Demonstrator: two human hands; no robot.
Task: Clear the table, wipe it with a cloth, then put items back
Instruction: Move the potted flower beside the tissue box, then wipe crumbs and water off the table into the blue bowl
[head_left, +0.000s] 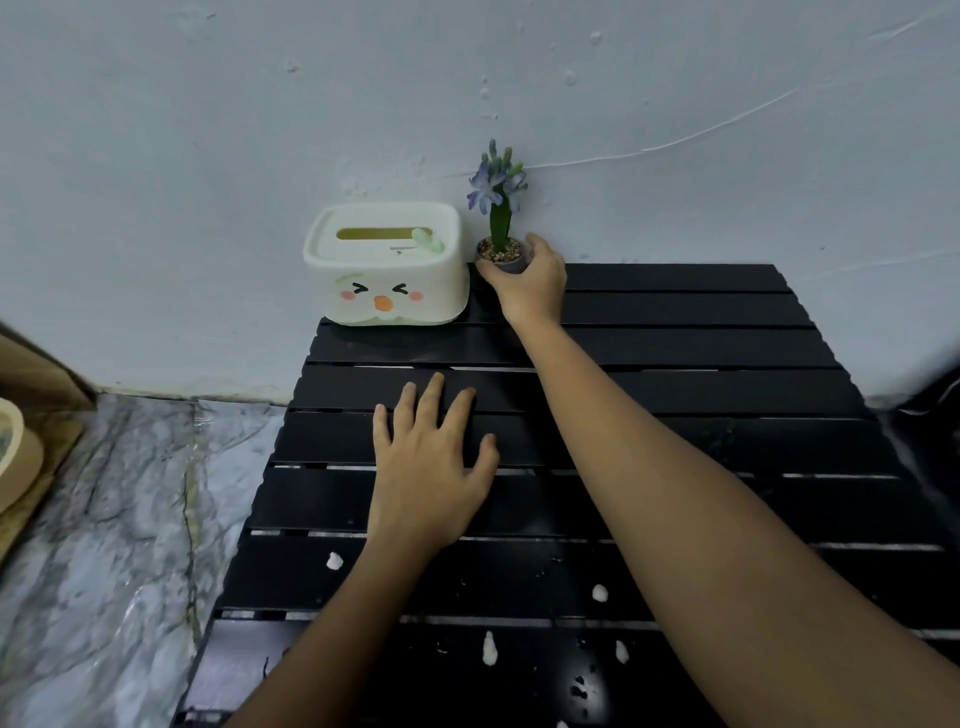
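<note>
Pot (501, 253) with a blue-flowered plant is standing at the table's (675, 395) far edge by the wall, just right of the tissue box (387, 265). Right hand (530, 283) is wrapping thumb and fingers around the pot. Left hand (428, 467) is lying open, flat on the slats. White blobs (490, 649) are dotting the near slats.

left hand (434, 467): flat, fingers spread, palm down | right hand (530, 283): arm outstretched, fingers curled in a grasp
</note>
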